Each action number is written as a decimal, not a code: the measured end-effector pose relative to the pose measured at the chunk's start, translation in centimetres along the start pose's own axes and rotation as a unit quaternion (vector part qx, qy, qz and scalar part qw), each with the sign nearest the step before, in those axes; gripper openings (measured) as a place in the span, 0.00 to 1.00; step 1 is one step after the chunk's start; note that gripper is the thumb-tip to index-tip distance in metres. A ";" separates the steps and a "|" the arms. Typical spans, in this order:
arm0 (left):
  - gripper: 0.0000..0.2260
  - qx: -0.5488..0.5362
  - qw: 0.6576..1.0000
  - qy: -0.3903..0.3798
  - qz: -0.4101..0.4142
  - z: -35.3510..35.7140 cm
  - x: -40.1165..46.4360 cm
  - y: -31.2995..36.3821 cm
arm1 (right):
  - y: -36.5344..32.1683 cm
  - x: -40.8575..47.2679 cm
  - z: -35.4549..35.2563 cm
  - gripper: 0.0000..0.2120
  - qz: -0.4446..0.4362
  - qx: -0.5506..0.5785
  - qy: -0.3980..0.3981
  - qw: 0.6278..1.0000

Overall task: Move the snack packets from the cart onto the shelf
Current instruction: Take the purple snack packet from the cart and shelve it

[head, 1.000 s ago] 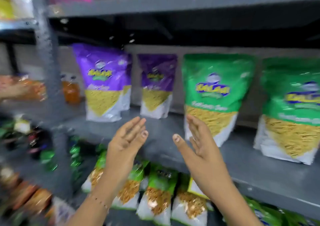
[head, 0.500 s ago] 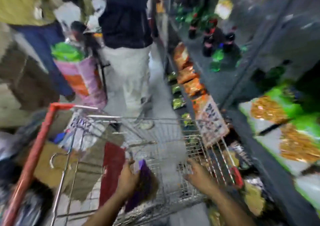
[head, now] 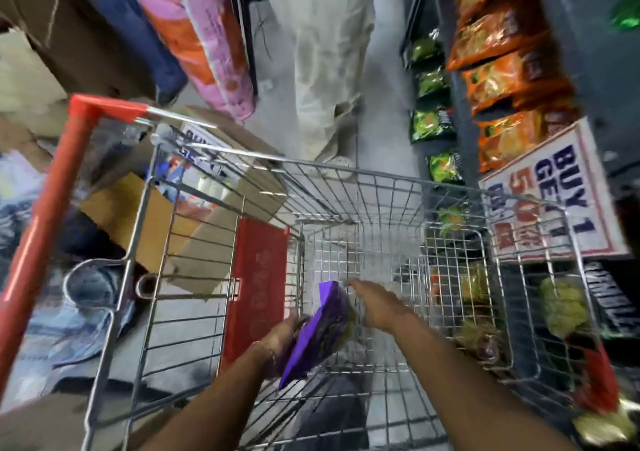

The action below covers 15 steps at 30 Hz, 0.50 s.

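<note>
Down inside the wire cart [head: 346,187], the left hand [head: 282,334] has its grip closed around a purple snack packet [head: 320,329], fingers wrapped behind the packet's near edge so that the packet stands tilted, its upper corner leaning away from the wrist. Just to the right of that grip, the right hand [head: 375,303] reaches forward with its fingers stretched out and flat, holding nothing; its fingertips lie close to the packet's top corner, though motion blur leaves it unclear whether they touch. Below the grip lies the cart's mesh floor. To the left of the grip stands a red panel [head: 256,288] at the cart's child-seat end, and further left the red handle [head: 48,208] runs along the rim. Beyond the handle sit brown cardboard boxes [head: 145,218]. Ahead of the grip, past the cart's far wall, a person in pale trousers [head: 329,52] stands in the aisle. To the right of the grip, outside the cart, the shelf [head: 460,104] holds orange packets [head: 502,56] and green packets [head: 431,123], with a "BUY 1" sign [head: 554,191] hanging at its edge.
</note>
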<state>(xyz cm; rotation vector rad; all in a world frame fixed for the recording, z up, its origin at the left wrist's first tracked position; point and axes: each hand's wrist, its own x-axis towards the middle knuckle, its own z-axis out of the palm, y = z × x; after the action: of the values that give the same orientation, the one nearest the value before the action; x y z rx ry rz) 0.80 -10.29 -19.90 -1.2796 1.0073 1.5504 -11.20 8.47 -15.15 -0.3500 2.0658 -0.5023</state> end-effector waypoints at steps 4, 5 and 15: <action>0.29 -0.064 0.997 -0.009 0.032 -0.5 2.5 -0.1 | 0.9 2.6 1.8 0.21 0.000 0.037 -0.028 0.999; 0.29 -0.084 0.996 0.003 0.043 -0.4 2.9 0.1 | 0.9 2.7 1.8 0.18 0.003 0.046 -0.029 0.999; 0.36 -0.056 0.989 -0.096 0.093 1.4 -2.4 4.2 | 2.0 -0.9 -0.2 0.18 -0.066 0.174 0.101 0.977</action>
<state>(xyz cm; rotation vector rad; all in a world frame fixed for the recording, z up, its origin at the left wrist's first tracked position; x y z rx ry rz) -3.39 -10.53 -17.08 -1.1090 0.9483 1.8582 -11.04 10.62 -15.35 -0.2357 2.1047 -0.9997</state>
